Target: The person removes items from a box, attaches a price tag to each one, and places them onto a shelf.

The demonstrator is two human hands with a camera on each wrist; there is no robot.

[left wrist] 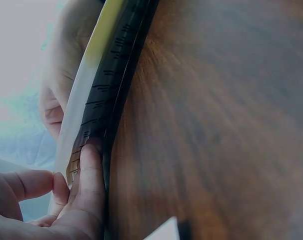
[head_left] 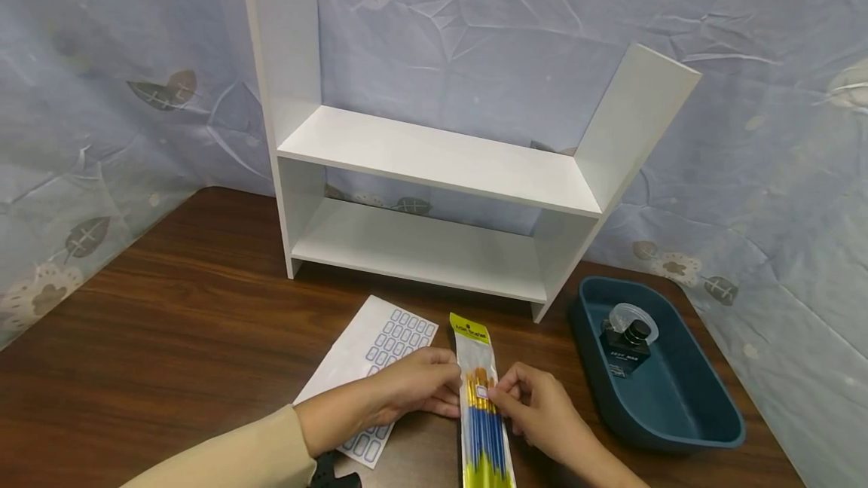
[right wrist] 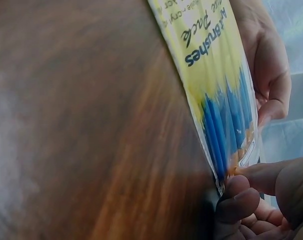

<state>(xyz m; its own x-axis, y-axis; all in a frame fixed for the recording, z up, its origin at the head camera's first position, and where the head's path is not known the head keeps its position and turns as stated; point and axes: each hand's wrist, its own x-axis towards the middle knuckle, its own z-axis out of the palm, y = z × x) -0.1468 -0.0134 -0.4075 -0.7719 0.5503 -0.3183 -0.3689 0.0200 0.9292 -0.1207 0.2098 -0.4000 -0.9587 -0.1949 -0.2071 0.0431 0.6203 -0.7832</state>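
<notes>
A slim clear pack of paintbrushes [head_left: 487, 435], with blue handles and a yellow-green header, lies lengthwise before me. On its front, over the brush ferrules, sits a small white label [head_left: 482, 391] with a coloured border. My left hand [head_left: 422, 384] grips the pack's left edge, and in the left wrist view a finger [left wrist: 91, 175] lies along its dark back. From the other side my right hand [head_left: 539, 409] pinches the right edge, its fingertips right beside the label. Partly beneath the left forearm is a white sheet of blue-bordered labels [head_left: 349, 356].
Behind the hands stands a white two-tier shelf [head_left: 441, 159], its right side leaning outward. To the right, a dark teal bin [head_left: 671, 398] holds a black bottle [head_left: 625, 349] and a clear round plastic piece [head_left: 644, 315]. Patterned cloth [head_left: 447, 13] hangs around the brown wooden table [head_left: 169, 322].
</notes>
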